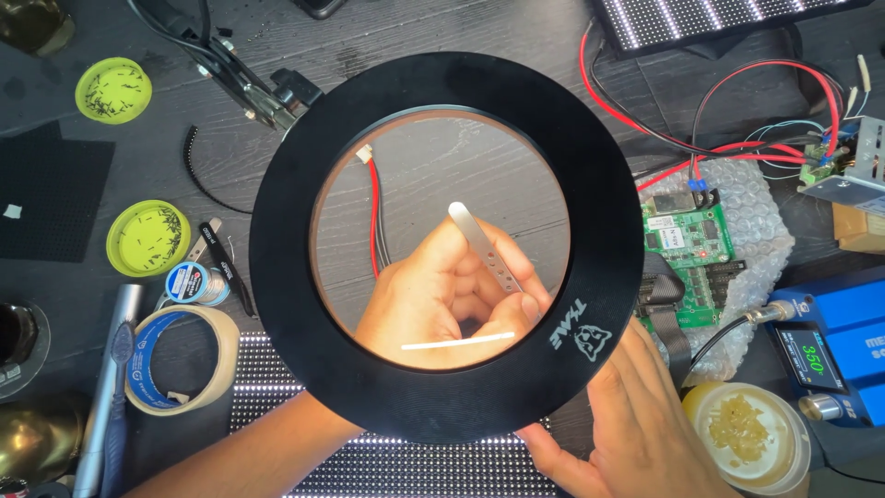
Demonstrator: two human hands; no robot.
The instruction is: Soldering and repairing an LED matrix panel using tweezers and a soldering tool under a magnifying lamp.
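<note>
Obstruction: black ring magnifier (442, 406) covers left hand (433, 295).
Surroundings: tape roll (180, 358) far left; circuit board (687, 244) right.
Left hand: pinching metal tweezers (484, 244), tip raised.
Right hand (636, 429): fingers spread, gripping magnifier rim.

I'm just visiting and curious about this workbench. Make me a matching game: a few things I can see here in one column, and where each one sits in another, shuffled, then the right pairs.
Things:
1. metal tweezers
2. roll of masking tape
3. green circuit board
4. yellow-green lid

Places:
A. top left of the dark table
B. on bubble wrap, right of the magnifier ring
C. in the left hand, seen through the lens
D. lower left, beside the lit panel

Pairs: 1-C, 2-D, 3-B, 4-A
</note>
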